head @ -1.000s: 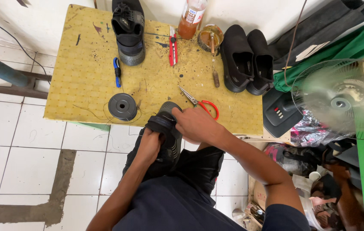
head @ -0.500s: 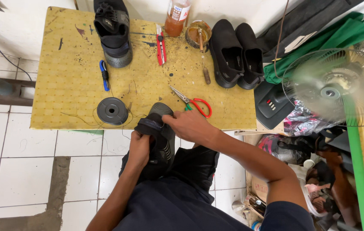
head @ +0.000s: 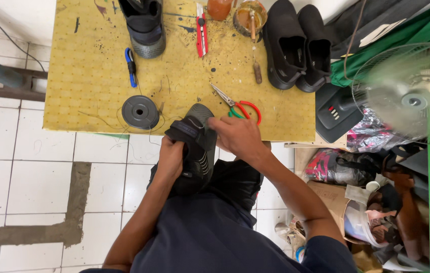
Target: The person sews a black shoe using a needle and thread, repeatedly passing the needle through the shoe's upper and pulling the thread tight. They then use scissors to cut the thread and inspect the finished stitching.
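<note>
Head view: black fabric shoe with grey ribbed sole [head: 194, 146] held over lap, toe at near edge of yellow work surface [head: 88, 65], same spot as half second back. Left hand [head: 171, 157] grip wrapped around upper, unchanged. Right hand [head: 237, 137] grip pinched at toe seam, fingertips slightly further onto sole than before; whether needle held, cannot tell. Thread from black spool [head: 140, 111] runs toward shoe. Scissors with red-green handles [head: 235, 103] just beside right hand, untouched. Stitching-type handwork looks mid-way, judging by thread.
</note>
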